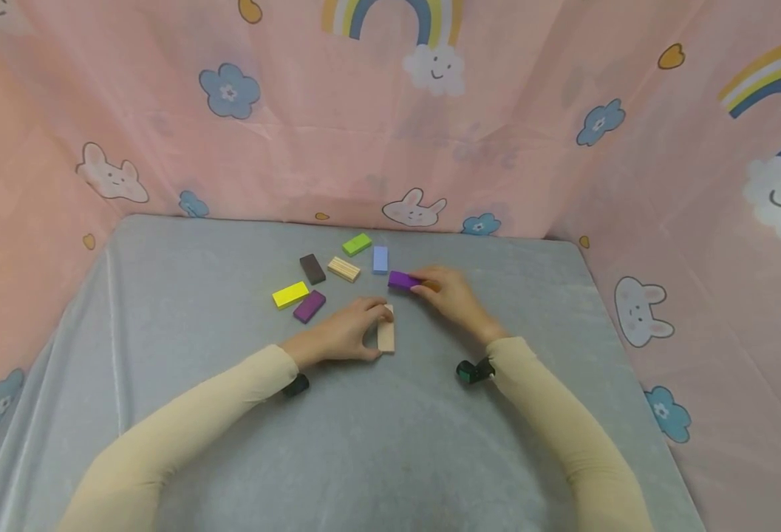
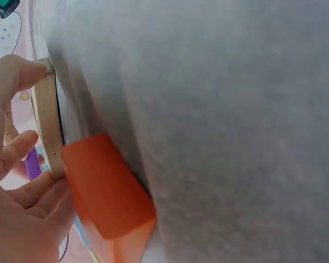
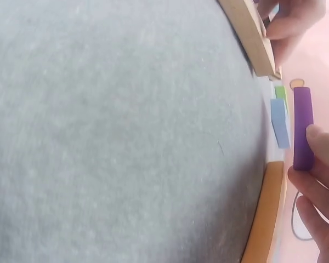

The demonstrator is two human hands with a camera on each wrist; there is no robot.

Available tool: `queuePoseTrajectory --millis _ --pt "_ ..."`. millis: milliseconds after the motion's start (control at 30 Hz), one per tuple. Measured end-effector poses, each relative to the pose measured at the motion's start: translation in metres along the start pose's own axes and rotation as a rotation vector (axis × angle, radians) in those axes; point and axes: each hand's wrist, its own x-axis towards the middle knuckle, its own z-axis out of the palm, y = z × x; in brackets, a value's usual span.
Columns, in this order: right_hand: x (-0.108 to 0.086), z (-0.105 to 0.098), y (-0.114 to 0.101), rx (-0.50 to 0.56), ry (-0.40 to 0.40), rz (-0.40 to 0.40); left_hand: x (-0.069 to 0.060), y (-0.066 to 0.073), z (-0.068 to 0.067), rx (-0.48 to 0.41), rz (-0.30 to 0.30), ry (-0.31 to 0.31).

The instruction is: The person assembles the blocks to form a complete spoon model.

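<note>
My left hand (image 1: pixel 343 332) holds a plain wooden block (image 1: pixel 386 338) lengthwise between thumb and fingers. In the left wrist view the thumb is at one end of that wooden block (image 2: pixel 48 118) and fingers are at the other. An orange block (image 2: pixel 107 186) lies on the cloth beside this hand. My right hand (image 1: pixel 455 297) pinches a purple block (image 1: pixel 401 281) by one end. In the right wrist view the purple block (image 3: pixel 302 129) appears raised off the cloth, and a yellow-orange block (image 3: pixel 266 213) lies near the hand.
Behind the hands lie a blue block (image 1: pixel 380 260), a green block (image 1: pixel 357 244), a striped wooden block (image 1: pixel 343 269) and a dark brown block (image 1: pixel 312 269). A yellow block (image 1: pixel 290 295) and a plum block (image 1: pixel 309 307) are farther left. Grey cloth (image 1: pixel 390 443) covers the table; a pink curtain (image 1: pixel 337 148) surrounds it.
</note>
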Motion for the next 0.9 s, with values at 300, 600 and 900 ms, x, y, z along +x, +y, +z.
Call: queuePoseTrajectory --millis 300,600,900 --pt "0.002 0.007 -0.001 -0.002 -0.018 -0.025 0.001 -0.003 -0.001 -0.004 -0.011 0.007" --pt "0.005 0.012 -0.004 -0.006 -0.03 -0.031 -0.006 0.002 -0.002 0.063 0.015 -0.01" --pt "0.004 0.012 -0.01 0.018 -0.056 -0.026 -0.019 0.005 -0.004 0.17 0.14 -0.024"
